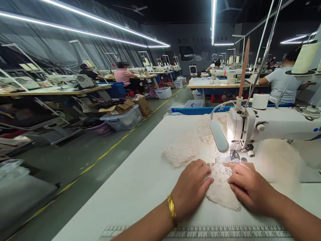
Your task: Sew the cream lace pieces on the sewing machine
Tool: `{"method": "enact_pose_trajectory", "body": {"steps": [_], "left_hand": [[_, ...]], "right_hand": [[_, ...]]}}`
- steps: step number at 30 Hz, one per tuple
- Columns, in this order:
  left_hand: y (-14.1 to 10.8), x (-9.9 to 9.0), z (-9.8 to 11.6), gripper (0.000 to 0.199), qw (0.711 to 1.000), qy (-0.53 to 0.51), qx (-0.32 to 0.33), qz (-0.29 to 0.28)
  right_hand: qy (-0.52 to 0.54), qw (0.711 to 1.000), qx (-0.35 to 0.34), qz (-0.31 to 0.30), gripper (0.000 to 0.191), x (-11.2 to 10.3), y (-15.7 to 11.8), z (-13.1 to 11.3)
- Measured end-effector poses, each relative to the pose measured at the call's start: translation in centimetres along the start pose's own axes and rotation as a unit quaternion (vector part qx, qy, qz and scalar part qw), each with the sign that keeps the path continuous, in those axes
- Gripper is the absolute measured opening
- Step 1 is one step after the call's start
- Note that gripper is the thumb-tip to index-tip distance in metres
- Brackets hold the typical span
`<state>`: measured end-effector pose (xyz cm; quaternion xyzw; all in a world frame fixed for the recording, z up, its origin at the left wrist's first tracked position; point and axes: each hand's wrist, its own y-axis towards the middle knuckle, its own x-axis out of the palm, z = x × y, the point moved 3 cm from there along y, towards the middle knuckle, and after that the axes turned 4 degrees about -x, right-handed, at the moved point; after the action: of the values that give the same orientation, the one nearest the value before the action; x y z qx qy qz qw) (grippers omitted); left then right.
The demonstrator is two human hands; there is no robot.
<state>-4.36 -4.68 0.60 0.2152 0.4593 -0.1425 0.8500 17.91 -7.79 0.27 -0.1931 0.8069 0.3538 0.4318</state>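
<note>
A cream lace fabric piece (220,190) with a scalloped lower edge lies on the white table in front of the sewing machine (276,122). My left hand (193,185), with a gold bracelet at the wrist, grips its left edge between thumb and curled fingers. On the right edge, my right hand (250,187) is closed with thumb and fingers pressed together on the fabric. The piece's far end reaches toward the lit presser foot (235,155); whether it lies under the foot I cannot tell.
More cream lace (182,149) is heaped left of the machine, and plain cream cloth (279,164) lies right. A printed ruler (200,232) runs along the near edge. The lamp (219,135) hangs beside the needle. Co-workers sit at machines beyond; a yellow-lined aisle (115,144) passes left.
</note>
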Motion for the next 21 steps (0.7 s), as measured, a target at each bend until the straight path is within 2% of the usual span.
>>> {"method": "enact_pose_trajectory", "body": {"steps": [8, 12, 15, 17, 18, 21], "left_hand": [[0.1, 0.4, 0.9, 0.024, 0.999, 0.049, -0.008, 0.004], [1.5, -0.6, 0.6, 0.022, 0.996, -0.069, -0.057, -0.009], [2.6, -2.1, 0.6, 0.02, 0.975, -0.189, -0.111, -0.033], [3.0, -3.3, 1.6, 0.022, 0.966, -0.22, -0.112, -0.071], [3.1, -3.8, 2.4, 0.023, 0.963, -0.227, -0.097, -0.111], [2.9, -4.6, 5.2, 0.021, 0.928, -0.239, -0.026, -0.283]], "right_hand": [[0.033, 0.999, 0.006, 0.018, 0.018, -0.1, -0.1, -0.1], [0.052, 0.998, 0.01, 0.036, 0.018, -0.1, -0.1, -0.2], [0.066, 0.997, 0.02, 0.046, 0.019, 0.0, -0.1, -0.2], [0.079, 0.994, 0.044, 0.055, 0.019, 0.0, -0.1, -0.1], [0.094, 0.991, 0.071, 0.06, 0.02, -0.2, 0.0, 0.0], [0.205, 0.959, 0.181, 0.071, 0.033, -1.1, 0.0, 0.6]]}}
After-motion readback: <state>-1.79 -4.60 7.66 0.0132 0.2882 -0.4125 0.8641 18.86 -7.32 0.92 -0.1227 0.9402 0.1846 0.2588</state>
